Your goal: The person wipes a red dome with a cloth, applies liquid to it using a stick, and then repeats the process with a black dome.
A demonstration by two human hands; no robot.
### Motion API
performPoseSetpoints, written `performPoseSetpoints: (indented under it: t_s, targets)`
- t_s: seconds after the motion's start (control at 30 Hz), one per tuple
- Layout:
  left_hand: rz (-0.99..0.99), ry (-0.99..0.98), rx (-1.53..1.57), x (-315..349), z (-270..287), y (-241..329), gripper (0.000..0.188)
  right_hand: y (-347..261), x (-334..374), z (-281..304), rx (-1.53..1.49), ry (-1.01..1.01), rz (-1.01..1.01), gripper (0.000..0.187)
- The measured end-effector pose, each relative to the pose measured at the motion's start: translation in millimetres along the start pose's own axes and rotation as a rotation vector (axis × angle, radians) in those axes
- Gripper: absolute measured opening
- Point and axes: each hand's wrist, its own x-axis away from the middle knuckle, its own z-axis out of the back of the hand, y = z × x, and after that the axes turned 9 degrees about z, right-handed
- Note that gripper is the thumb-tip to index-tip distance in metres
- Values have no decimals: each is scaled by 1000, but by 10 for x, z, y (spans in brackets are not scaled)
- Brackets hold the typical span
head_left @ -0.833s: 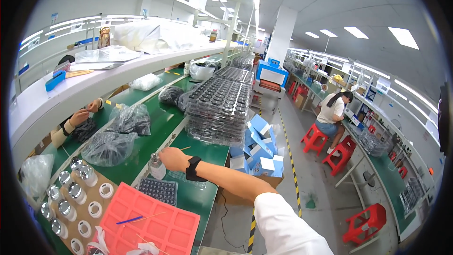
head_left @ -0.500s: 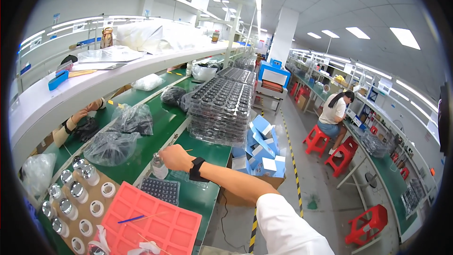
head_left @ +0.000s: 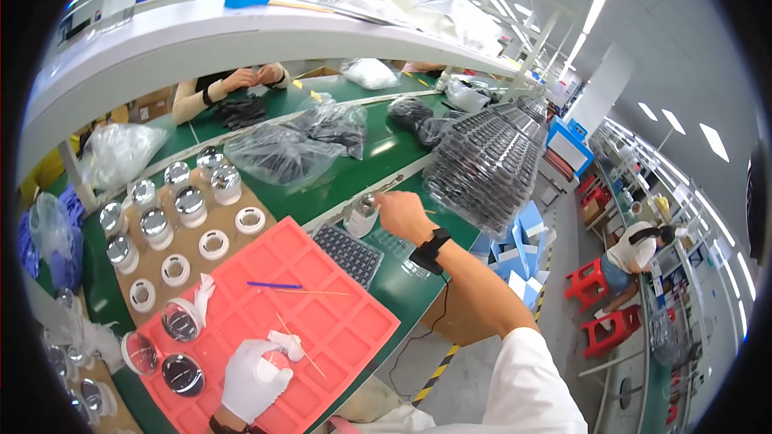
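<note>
Pale, translucent, silver-topped bottle (head_left: 359, 221)

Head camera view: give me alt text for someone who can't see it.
A person's bare right hand is at the top of a clear bottle on a green workbench; the white-gloved left hand is over a pink compartment tray. Mirror-like domes stand on a brown board.

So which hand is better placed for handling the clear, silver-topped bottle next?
Likely the right: the bare right hand is at the bottle, while the white-gloved left hand is over the red compartmented tray.
</note>
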Motion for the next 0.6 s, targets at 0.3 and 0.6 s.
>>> performPoseSetpoints:
  t_s: [0.3,0.6]
  targets:
    - [80,-52,14,-38,48,67,39,35,-100,157,142,-46,121,18]
    - [140,-66,-206,119,155,348,52,63,-205,176,285,-152,264,14]
